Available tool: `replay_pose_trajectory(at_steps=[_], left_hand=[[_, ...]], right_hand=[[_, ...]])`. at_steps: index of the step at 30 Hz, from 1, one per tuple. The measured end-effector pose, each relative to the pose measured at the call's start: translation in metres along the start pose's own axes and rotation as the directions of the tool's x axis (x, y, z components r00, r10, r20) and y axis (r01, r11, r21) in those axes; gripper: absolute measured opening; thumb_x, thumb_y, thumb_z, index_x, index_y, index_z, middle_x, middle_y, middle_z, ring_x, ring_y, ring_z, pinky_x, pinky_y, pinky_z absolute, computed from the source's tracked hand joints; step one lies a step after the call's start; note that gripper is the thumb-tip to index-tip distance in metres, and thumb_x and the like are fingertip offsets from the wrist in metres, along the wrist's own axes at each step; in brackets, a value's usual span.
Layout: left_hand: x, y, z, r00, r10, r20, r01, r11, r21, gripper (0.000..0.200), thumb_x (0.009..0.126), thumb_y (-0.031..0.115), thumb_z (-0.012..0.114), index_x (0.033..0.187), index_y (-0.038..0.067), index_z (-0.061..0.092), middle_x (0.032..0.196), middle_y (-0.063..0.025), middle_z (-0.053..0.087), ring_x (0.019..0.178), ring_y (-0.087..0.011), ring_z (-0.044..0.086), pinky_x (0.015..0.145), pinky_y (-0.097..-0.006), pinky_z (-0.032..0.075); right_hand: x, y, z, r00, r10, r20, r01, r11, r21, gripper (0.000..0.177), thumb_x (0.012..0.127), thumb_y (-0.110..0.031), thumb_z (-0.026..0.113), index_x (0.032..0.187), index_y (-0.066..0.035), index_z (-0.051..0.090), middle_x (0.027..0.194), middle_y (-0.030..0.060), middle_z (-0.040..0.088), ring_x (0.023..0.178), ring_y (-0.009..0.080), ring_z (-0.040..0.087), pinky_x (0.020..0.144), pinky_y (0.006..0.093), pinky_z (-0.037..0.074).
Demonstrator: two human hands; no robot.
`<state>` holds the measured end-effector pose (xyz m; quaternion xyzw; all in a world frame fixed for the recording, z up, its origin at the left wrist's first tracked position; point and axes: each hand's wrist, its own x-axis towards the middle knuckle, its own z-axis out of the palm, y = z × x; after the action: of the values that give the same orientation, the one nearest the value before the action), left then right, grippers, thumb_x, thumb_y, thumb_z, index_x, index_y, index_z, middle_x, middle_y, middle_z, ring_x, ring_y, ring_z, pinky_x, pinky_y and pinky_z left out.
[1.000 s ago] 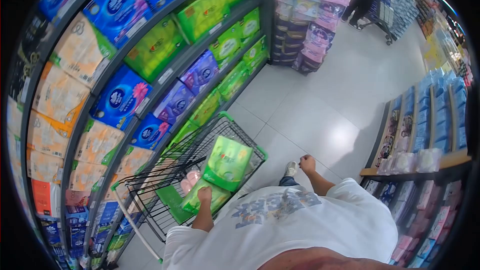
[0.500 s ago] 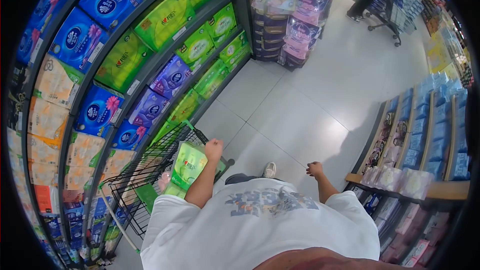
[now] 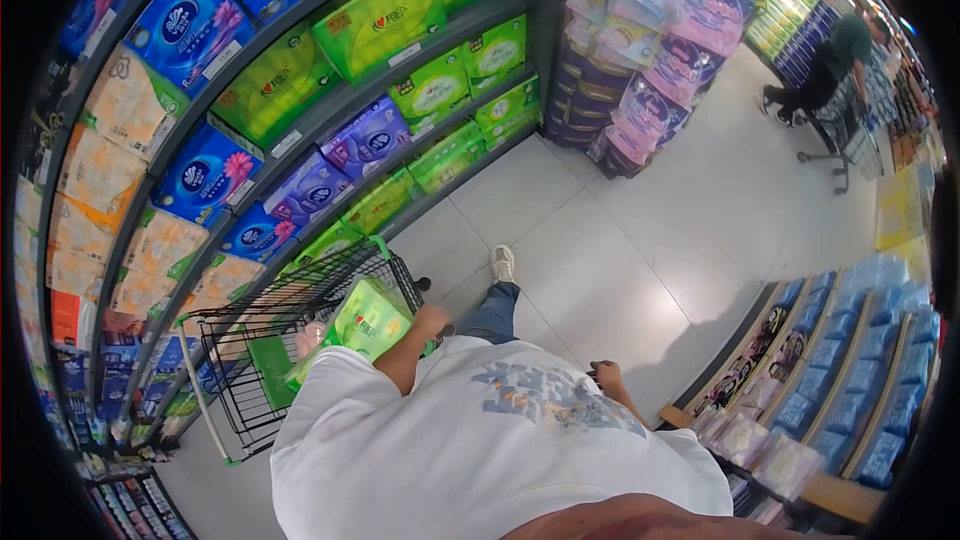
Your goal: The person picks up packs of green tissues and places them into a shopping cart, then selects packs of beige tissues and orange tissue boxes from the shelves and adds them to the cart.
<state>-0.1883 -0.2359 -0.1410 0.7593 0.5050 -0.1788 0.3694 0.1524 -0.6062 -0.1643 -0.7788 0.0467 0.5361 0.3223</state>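
Note:
My left hand (image 3: 431,321) is closed at the near front end of a wire shopping cart (image 3: 225,380) with green corners, its fingers curled around the rim. Inside the cart, a green tissue pack (image 3: 364,322) leans beside my forearm, with a pinkish item and a green panel further back. To the right of my white shirt hangs my right hand (image 3: 606,374), low over the floor, fingers loosely bent and apart, holding nothing visible.
Shelves (image 3: 395,58) of blue, green, purple and orange tissue packs curve along the left. Pink packs (image 3: 650,110) hang at the shelf end. A low shelf (image 3: 840,495) with blue packs stands at right. A person (image 3: 835,65) pushes another cart (image 3: 860,155) farther up the aisle.
The view has shifted, and the left shelves and pink packs appear farther right. One foot has stepped forward. The other person is now more fully in view. My left hand is still at the cart.

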Motion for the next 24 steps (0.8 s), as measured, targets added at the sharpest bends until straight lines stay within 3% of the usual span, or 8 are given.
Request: replay_pose_trajectory(at_steps=[1, 3, 8, 10, 16, 17, 18, 24], left_hand=[[0.025, -0.024, 0.009, 0.995, 0.095, -0.011, -0.092, 0.985, 0.147, 0.021, 0.075, 0.022, 0.063, 0.083, 0.004, 0.072, 0.086, -0.0132, 0.070, 0.078, -0.0299, 0.069, 0.072, -0.0407, 0.056], [0.073, -0.060, 0.014, 0.989, 0.143, -0.022, -0.138, 0.980, 0.143, 0.020, 0.074, 0.021, 0.064, 0.082, 0.004, 0.072, 0.085, -0.0132, 0.070, 0.077, -0.0304, 0.069, 0.072, -0.0408, 0.056], [0.138, -0.025, -0.045, 0.978, 0.202, 0.047, -0.207, 0.945, 0.253, 0.018, 0.072, 0.018, 0.065, 0.081, 0.005, 0.072, 0.080, -0.0151, 0.070, 0.077, -0.0314, 0.069, 0.068, -0.0426, 0.055], [0.157, 0.009, -0.073, 0.982, -0.138, -0.125, 0.089, 0.936, -0.339, 0.016, 0.073, 0.018, 0.064, 0.079, 0.005, 0.072, 0.076, -0.0145, 0.069, 0.073, -0.0293, 0.069, 0.064, -0.0429, 0.053], [0.233, 0.054, -0.140, 0.984, -0.110, -0.138, 0.010, 0.814, -0.581, 0.019, 0.077, 0.020, 0.061, 0.083, 0.003, 0.070, 0.072, -0.0105, 0.068, 0.060, -0.0204, 0.066, 0.056, -0.0359, 0.052], [0.238, 0.058, -0.153, 0.985, -0.111, -0.131, 0.016, 0.818, -0.575, 0.019, 0.077, 0.020, 0.061, 0.083, 0.003, 0.070, 0.072, -0.0105, 0.068, 0.060, -0.0204, 0.066, 0.056, -0.0359, 0.052], [0.241, 0.062, -0.166, 0.987, -0.138, -0.077, 0.057, 0.764, -0.642, 0.020, 0.079, 0.020, 0.062, 0.087, 0.004, 0.070, 0.072, -0.0102, 0.068, 0.060, -0.0193, 0.065, 0.054, -0.0338, 0.052], [0.263, 0.041, -0.193, 0.978, -0.206, 0.020, 0.138, 0.580, -0.803, 0.019, 0.083, 0.018, 0.063, 0.096, 0.005, 0.069, 0.075, -0.0097, 0.069, 0.059, -0.0165, 0.065, 0.052, -0.0293, 0.052]], right_hand=[[0.003, -0.020, -0.001, 1.000, -0.007, 0.003, 0.007, 1.000, -0.011, 0.029, 0.088, -0.020, 0.061, 0.108, 0.002, 0.061, 0.087, 0.0156, 0.070, 0.068, 0.0252, 0.066, 0.060, 0.0389, 0.053], [0.020, -0.050, -0.006, 0.999, -0.031, -0.018, 0.031, 0.998, 0.049, 0.030, 0.089, -0.021, 0.060, 0.110, 0.000, 0.060, 0.085, 0.0141, 0.069, 0.066, 0.0241, 0.066, 0.059, 0.0374, 0.052], [0.051, -0.126, -0.013, 0.995, -0.026, -0.097, 0.026, 1.000, -0.004, 0.031, 0.088, -0.020, 0.058, 0.110, 0.003, 0.059, 0.086, 0.0157, 0.069, 0.067, 0.0244, 0.068, 0.059, 0.0381, 0.053], [0.066, -0.154, -0.009, 0.994, -0.056, -0.098, 0.051, 0.997, -0.061, 0.032, 0.088, -0.020, 0.059, 0.111, 0.003, 0.059, 0.087, 0.0162, 0.069, 0.068, 0.0250, 0.068, 0.060, 0.0385, 0.053], [0.092, -0.263, 0.018, 0.994, -0.108, -0.021, 0.100, 0.964, -0.246, 0.034, 0.087, -0.022, 0.061, 0.112, 0.002, 0.059, 0.088, 0.0176, 0.069, 0.068, 0.0262, 0.067, 0.058, 0.0381, 0.052], [0.146, -0.251, 0.009, 0.933, -0.315, 0.176, 0.361, 0.786, -0.503, 0.033, 0.088, -0.023, 0.061, 0.110, 0.000, 0.061, 0.089, 0.0165, 0.069, 0.069, 0.0252, 0.067, 0.059, 0.0377, 0.051], [0.128, -0.298, 0.029, 0.999, -0.013, -0.033, 0.003, 0.958, -0.287, 0.031, 0.088, -0.024, 0.061, 0.107, 0.000, 0.062, 0.086, 0.0156, 0.069, 0.068, 0.0245, 0.067, 0.057, 0.0381, 0.051], [0.163, -0.436, 0.081, 0.967, -0.236, 0.099, 0.256, 0.894, -0.368, 0.030, 0.085, -0.024, 0.061, 0.100, 0.002, 0.065, 0.081, 0.0136, 0.069, 0.061, 0.0198, 0.066, 0.049, 0.0302, 0.049]])
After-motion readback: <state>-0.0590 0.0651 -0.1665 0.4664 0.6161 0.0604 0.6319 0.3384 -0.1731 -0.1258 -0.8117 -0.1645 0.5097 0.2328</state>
